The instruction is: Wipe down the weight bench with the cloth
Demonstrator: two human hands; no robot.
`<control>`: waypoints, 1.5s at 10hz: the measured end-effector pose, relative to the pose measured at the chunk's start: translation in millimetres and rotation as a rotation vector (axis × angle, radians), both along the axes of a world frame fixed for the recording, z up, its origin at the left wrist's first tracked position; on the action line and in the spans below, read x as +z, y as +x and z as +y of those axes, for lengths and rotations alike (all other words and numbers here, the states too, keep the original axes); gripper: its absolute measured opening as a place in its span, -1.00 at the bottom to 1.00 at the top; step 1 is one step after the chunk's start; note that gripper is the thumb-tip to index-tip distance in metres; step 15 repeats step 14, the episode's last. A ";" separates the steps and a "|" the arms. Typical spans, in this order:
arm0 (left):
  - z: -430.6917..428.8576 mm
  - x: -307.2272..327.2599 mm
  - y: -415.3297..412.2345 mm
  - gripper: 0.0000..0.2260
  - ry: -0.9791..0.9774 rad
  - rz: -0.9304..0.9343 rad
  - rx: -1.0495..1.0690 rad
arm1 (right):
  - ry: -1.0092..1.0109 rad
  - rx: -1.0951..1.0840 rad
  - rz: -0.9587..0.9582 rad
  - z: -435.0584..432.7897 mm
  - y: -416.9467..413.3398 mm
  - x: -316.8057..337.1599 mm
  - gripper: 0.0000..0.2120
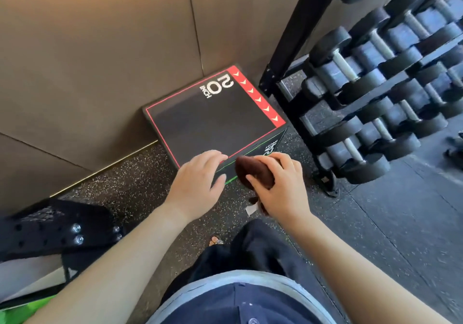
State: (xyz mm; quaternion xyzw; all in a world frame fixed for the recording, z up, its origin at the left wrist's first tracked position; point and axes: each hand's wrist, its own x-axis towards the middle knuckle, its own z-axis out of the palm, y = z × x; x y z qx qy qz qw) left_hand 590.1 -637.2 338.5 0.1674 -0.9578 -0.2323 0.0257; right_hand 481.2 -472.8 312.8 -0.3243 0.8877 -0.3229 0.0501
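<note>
My right hand [280, 186] grips a bunched dark brown cloth [253, 171], holding it just above the near corner of a black padded box [213, 121] marked "20 INCH" with a red border. A small white tag hangs below the cloth. My left hand [198, 181] is spread flat, its fingers resting on the box's near edge right beside the cloth. No weight bench pad is plainly visible; a black bolted metal frame [57, 228] lies at the lower left.
A dumbbell rack [375, 86] with several dumbbells stands close on the right of the box. Brown wall panels [100, 48] rise behind and left. Speckled rubber floor [130, 186] lies around my legs and foot.
</note>
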 end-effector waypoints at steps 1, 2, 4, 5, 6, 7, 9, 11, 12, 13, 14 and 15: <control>-25.2 -2.2 -29.8 -0.63 0.006 -0.032 -0.005 | -0.006 -0.009 -0.007 -24.1 -29.8 -3.2 -0.66; -50.4 -5.4 -62.5 -0.63 0.013 -0.040 -0.002 | -0.007 -0.002 -0.002 -50.5 -64.8 -9.1 -0.67; -93.0 -11.0 -125.2 -0.66 0.016 -0.061 0.025 | 0.014 0.027 -0.024 -97.7 -133.0 -24.6 -0.65; -110.2 -17.4 -152.0 -0.68 0.016 -0.084 0.046 | 0.030 0.054 -0.049 -116.2 -156.6 -34.7 -0.65; -122.6 -21.8 -173.2 -0.67 0.025 -0.098 0.053 | 0.032 0.056 -0.092 -129.1 -171.2 -40.9 -0.64; -135.6 -24.7 -191.8 -0.64 0.035 -0.109 0.033 | 0.028 0.039 -0.101 -140.3 -183.3 -48.1 -0.64; -174.5 -43.5 -217.5 -0.64 0.036 -0.142 -0.070 | 0.070 -0.045 -0.114 -170.0 -195.7 -76.6 -0.60; -220.2 -64.5 -234.2 -0.67 0.047 -0.166 -0.210 | 0.078 -0.127 -0.147 -208.1 -200.7 -103.8 -0.57; -243.0 -66.2 -237.0 -0.66 0.045 -0.169 -0.283 | 0.080 -0.232 -0.161 -230.4 -200.7 -107.8 -0.60; -264.0 -58.5 -237.1 -0.63 0.048 -0.161 -0.354 | 0.040 -0.335 -0.133 -249.5 -191.9 -98.7 -0.62; -280.3 -50.9 -237.0 -0.62 0.059 -0.138 -0.441 | -0.002 -0.414 -0.069 -263.5 -175.5 -90.5 -0.62; -280.3 -50.9 -237.0 -0.62 0.059 -0.138 -0.441 | -0.002 -0.414 -0.069 -263.5 -175.5 -90.5 -0.62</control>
